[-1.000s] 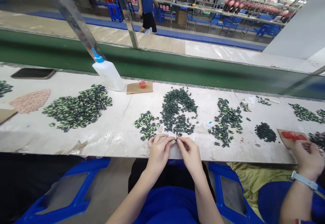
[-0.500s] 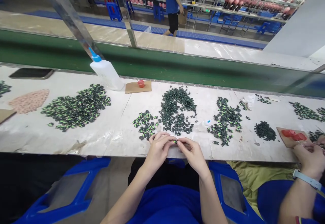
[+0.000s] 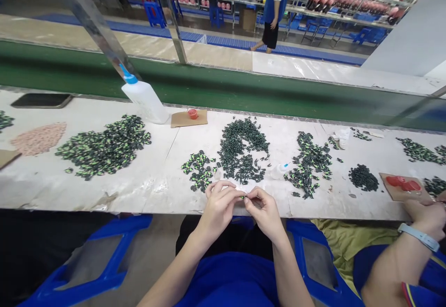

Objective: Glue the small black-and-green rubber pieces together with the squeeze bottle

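- The left hand (image 3: 219, 205) and the right hand (image 3: 265, 208) are meeting at the near edge of the bench (image 3: 146, 184), fingertips pinched together on one small green-and-black piece (image 3: 243, 197) held between them; the fingers of both hands are closing on it from either side, likely so that it can be worked close to the eyes and clear of the loose stock.
- The piece is sitting at the 6 o'clock edge of the bench, just off the surface, with the small sorted cluster (image 3: 199, 169) at 11 o'clock of the hands and the dark green heap (image 3: 242, 151) at 12 o'clock, both lying within easy reach.
- A small glue bottle (image 3: 280, 171) is lying at 2 o'clock beside another mixed heap (image 3: 310, 164).
- Farther out, a large white squeeze bottle (image 3: 143, 99) is leaning at 10 o'clock, next to a card with a red cap (image 3: 190, 117).
- A big green-and-black pile (image 3: 104, 146) and a pink pile (image 3: 39, 137) are spreading at 9 o'clock.
- A co-worker's hand (image 3: 427, 214) with a wristband is working at 3 o'clock, well apart.
- Nothing is standing between the hands and the nearest heaps.
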Tool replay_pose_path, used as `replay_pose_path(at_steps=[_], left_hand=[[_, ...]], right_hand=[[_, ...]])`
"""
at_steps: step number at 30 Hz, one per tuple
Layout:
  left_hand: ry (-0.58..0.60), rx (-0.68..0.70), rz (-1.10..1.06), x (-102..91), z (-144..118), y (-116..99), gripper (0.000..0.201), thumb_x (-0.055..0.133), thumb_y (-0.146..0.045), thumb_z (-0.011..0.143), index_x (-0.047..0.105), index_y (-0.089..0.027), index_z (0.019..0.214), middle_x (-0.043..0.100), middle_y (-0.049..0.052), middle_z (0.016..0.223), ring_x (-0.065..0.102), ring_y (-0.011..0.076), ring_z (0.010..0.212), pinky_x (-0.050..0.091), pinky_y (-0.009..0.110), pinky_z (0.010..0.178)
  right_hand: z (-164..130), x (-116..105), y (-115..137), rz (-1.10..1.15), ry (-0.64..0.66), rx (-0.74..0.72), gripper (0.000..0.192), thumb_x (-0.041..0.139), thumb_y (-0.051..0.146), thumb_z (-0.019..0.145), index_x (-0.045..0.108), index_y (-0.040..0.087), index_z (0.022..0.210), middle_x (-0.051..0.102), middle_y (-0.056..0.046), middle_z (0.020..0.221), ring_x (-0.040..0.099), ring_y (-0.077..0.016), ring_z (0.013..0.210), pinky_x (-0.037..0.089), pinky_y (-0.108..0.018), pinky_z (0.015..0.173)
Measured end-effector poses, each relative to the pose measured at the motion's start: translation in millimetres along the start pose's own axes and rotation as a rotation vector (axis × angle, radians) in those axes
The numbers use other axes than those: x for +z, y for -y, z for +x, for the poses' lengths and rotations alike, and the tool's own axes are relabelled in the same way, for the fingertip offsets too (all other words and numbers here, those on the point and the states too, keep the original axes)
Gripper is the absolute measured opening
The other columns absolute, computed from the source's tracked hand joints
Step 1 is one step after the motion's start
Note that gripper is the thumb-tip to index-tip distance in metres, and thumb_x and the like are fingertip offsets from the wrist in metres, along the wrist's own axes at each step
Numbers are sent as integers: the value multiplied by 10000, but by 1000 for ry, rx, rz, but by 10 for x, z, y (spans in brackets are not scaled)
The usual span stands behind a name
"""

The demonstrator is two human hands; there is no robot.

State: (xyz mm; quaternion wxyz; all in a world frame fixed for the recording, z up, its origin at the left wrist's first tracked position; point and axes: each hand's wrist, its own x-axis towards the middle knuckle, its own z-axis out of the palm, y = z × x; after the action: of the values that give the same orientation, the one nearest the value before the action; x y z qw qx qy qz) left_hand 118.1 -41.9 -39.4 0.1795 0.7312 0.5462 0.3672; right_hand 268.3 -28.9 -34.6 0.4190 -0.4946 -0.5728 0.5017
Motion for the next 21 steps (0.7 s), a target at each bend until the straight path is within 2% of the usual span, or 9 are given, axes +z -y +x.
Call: replay_pose_path(at_steps=[5,7,9,10,12,15,17,19,21], left_hand=[[46,18,-19,47,-7,35,259,456,-158,898,687,-274,911,727,13,812,598,206,968,320,411,929],[100,5,-60,30,-15,59,259,484,-179,892,647,-287,1061,729,7,847,611,196,974,316,414,968],[141,-34,-81,-51,-34,112,399,505,-203,887,511,-289,1276,724,-1,871,627,183,960,307,416,1005],[145,-63,-71,-114,-50,153,480,512,-219,885,425,-282,1353,721,-1,886,633,182,953,309,417,1012],[73,-128,26,-264,-92,263,512,522,-254,877,395,-270,1373,713,17,942,632,200,959,310,434,1009],[-10,-180,214,-433,-169,436,362,539,-283,859,546,-258,1220,713,46,982,612,258,991,327,467,963],[-11,-163,278,-451,-212,508,230,551,-270,848,627,-249,1063,718,54,981,599,275,1003,347,460,927],[13,-127,302,-402,-241,533,151,570,-238,834,652,-248,960,723,50,953,585,283,1019,357,449,902],[38,-88,317,-336,-253,525,134,574,-200,832,658,-259,917,721,42,938,560,292,1059,348,451,900]], right_hand=[[5,-59,-18,-64,74,-9,139,585,316,774,591,193,709,624,8,692,604,-148,667,502,-255,641],[-6,-163,-46,-125,104,5,135,585,315,788,627,194,747,659,-3,723,625,-159,700,510,-270,678],[-24,-330,-97,-192,60,24,164,598,347,792,653,193,771,684,-19,759,639,-174,728,514,-292,714],[-32,-434,-130,-221,-5,38,196,605,379,789,663,192,784,693,-32,779,643,-186,744,515,-307,724],[-39,-657,-196,-283,-224,61,287,620,462,761,679,183,790,703,-63,809,643,-210,749,515,-343,731],[-9,-920,-265,-403,-670,101,435,601,547,751,685,159,928,705,-115,895,633,-246,790,500,-407,767],[39,-986,-286,-506,-852,43,580,573,598,760,638,137,1106,669,-163,1066,599,-295,965,453,-467,871],[98,-964,-308,-621,-872,-52,741,579,658,727,566,117,1232,590,-201,1212,482,-347,1153,370,-523,966],[157,-888,-354,-705,-772,-116,832,607,700,674,542,115,1261,549,-211,1254,359,-379,1246,303,-558,1011]])
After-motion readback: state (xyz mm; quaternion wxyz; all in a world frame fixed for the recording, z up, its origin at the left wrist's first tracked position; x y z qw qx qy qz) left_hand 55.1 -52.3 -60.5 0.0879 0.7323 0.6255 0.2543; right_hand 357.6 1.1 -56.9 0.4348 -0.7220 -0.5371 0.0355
